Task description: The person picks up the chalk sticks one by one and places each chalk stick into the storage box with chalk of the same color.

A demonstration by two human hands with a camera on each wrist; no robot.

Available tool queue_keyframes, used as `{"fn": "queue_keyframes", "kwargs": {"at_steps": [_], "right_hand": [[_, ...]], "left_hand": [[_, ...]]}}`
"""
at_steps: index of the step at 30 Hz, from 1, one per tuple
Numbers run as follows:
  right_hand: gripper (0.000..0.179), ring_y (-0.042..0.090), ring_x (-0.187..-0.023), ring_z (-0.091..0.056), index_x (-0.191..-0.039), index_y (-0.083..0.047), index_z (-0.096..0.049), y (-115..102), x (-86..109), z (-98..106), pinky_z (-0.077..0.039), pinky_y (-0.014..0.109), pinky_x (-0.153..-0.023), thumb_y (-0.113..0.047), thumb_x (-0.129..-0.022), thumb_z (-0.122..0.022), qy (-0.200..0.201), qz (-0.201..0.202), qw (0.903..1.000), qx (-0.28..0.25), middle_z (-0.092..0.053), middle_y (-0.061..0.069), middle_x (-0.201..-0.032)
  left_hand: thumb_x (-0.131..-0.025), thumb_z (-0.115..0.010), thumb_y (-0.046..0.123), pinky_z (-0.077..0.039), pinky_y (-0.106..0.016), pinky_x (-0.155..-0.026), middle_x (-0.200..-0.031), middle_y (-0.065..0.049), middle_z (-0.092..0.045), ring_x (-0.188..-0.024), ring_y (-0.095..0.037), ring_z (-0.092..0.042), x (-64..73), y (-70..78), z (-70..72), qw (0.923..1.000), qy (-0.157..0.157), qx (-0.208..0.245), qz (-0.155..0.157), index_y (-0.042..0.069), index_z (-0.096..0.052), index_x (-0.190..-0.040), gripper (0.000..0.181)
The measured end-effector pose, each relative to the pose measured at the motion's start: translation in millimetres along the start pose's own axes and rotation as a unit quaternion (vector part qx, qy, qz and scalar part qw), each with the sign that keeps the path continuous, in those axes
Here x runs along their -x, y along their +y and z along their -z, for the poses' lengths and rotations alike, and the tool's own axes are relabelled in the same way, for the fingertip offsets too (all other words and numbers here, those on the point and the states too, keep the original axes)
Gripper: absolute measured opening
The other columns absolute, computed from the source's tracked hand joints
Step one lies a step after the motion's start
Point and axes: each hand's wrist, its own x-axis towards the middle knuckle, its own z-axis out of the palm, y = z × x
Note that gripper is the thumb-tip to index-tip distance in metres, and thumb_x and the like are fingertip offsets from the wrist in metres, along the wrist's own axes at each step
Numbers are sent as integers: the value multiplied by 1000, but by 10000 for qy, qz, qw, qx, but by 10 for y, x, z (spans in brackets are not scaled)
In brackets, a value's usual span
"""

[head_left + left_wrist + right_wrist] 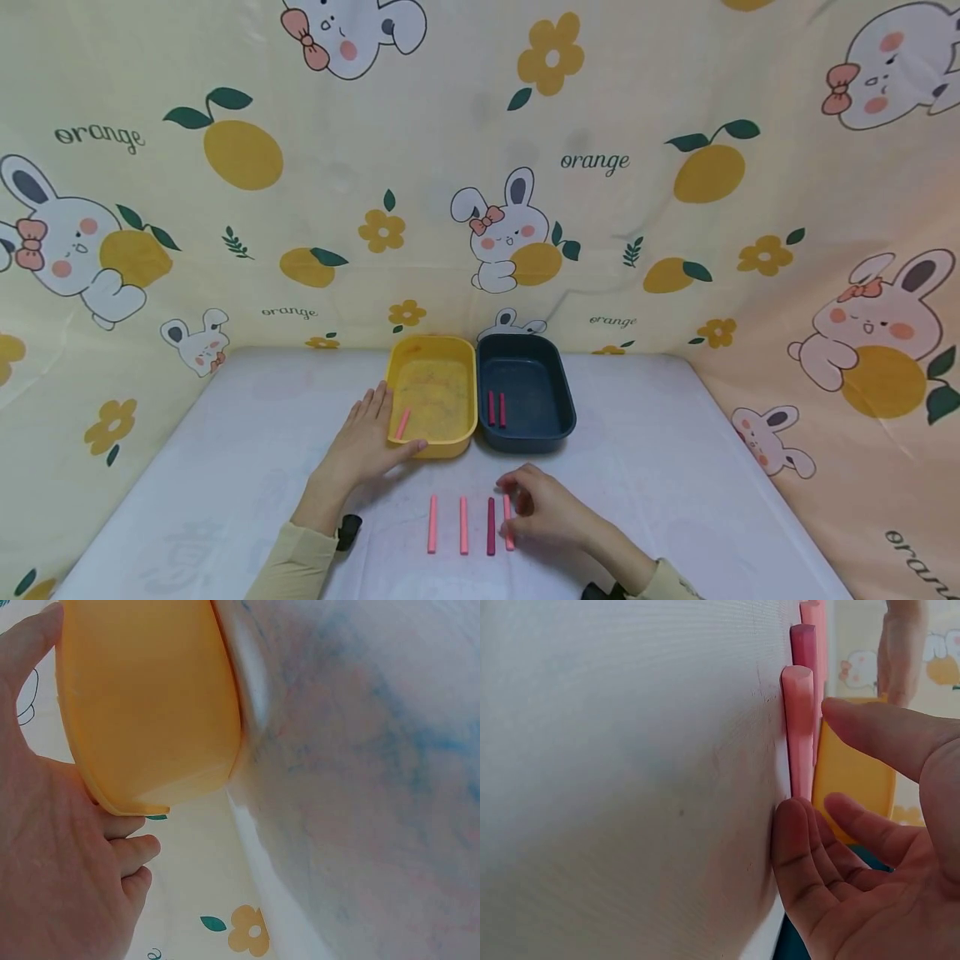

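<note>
My left hand [367,446] rests against the left side and front rim of a yellow bin [432,449], fingers extended. One pink stick [402,423] lies in that bin. Beside it stands a dark blue bin [527,443] with two dark pink sticks [502,410] inside. On the table, several sticks lie in a row. My right hand [551,508] is around the rightmost light pink stick [799,727], which looks faceted like a crayon or chalk. Its fingertips are by one end of the stick; the thumb looks apart from it. A darker stick [491,527] lies just left.
Two more light pink sticks, a left one [432,525] and a middle one [463,525], complete the row. The white table [660,467] meets a patterned cloth backdrop [420,167] right behind the bins, which stand side by side.
</note>
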Motion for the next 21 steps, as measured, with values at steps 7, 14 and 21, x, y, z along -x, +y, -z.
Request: {"fn": "queue_keyframes", "kwargs": {"at_steps": [7,14,21], "right_hand": [[46,16,-85,-55,-122,-10,-69,4,24,3,-49,23,-69,-21,-82,-89,-35,46,10000,74,-56,3,-101],[47,16,-85,-56,-123,-12,-69,39,14,-15,-50,22,-69,-23,-82,-90,-44,-85,9999,-95,-56,2,-102],[51,16,-84,-57,-124,-11,-69,31,24,-37,-51,22,-69,-19,-80,-92,128,46,9996,-232,-56,2,-103]], "left_hand": [[-94,-64,66,-11,-56,-129,-171,-26,-10,-158,-45,-11,2,14,5,10000,19,29,2,-11,-14,-161,114],[-93,-63,68,-11,-55,-129,-172,-25,-8,-158,-44,-11,1,23,-2,9999,-52,14,105,-9,-13,-162,115],[-93,-64,67,-11,-56,-129,-171,-26,-9,-158,-44,-11,0,16,-10,10000,-24,-3,72,-9,-14,-162,115]]}}
